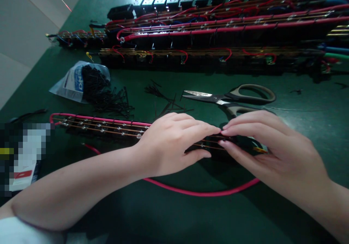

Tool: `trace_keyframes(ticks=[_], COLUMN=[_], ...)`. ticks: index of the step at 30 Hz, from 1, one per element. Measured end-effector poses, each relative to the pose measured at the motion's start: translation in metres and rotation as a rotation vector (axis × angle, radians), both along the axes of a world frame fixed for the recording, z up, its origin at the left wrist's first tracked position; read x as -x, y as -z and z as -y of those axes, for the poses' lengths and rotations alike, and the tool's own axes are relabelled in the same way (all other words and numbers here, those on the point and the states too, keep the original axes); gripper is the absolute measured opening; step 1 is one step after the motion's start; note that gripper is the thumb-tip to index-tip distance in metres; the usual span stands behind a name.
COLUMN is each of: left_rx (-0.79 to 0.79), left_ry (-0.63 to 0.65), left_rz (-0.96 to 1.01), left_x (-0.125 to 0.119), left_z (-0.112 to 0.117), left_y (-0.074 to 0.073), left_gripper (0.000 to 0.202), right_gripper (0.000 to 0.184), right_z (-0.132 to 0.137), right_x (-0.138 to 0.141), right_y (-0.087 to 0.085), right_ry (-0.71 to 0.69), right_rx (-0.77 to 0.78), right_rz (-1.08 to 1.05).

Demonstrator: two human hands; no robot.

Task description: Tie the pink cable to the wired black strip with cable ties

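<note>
Head view: wired strip (105,127) beneath both hands (166,144) (289,151), left thumb parted, right hold unclear

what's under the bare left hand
A long black strip with copper-coloured rails passes beneath the left hand, showing on both sides. Left of it, a thick red cable lines the strip's far edge. The stretch the hand covers cannot be seen.
</note>
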State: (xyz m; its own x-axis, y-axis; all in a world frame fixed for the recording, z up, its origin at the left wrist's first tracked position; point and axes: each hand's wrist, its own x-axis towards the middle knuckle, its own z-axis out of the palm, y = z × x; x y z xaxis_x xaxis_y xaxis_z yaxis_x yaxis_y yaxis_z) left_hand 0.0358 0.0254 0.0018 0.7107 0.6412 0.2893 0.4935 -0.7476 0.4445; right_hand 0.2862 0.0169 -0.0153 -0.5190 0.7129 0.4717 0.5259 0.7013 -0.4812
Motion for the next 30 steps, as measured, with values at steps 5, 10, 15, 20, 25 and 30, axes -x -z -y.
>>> trace_keyframes(ticks=[5,10,15,20,25,30], left_rx=[-0.016,-0.026,-0.033,-0.025,-0.024,-0.015], left_ry=[0.003,0.012,0.014,0.017,0.014,0.012], left_rz=[-0.007,0.008,0.01,0.012,0.0,-0.019], left_x=[-0.0001,0.0001,0.0007,0.0008,0.0006,0.0008], left_z=[0.0,0.0007,0.0009,0.0007,0.001,0.0014], left_y=[0.0002,0.0007,0.0021,0.002,0.0009,0.0007], left_gripper=[0.033,0.035,0.034,0.031,0.031,0.031], right_gripper=[0.009,0.009,0.009,0.008,0.009,0.01], right_z=[-0.0003,-0.0004,-0.0009,-0.0009,-0.0019,-0.0025], right_x=[0.0024,0.0008,0.0009,0.0018,0.0012,0.0004], right_y=[0.0018,0.0034,0.0007,0.0006,-0.0004,-0.0008], right_ry=[0.02,0.033,0.05,0.048,0.021,0.021], right_rx=[0.053,0.09,0.131,0.127,0.098,0.108], right_rz=[-0.012,-0.002,-0.012,-0.019,-0.001,-0.008])
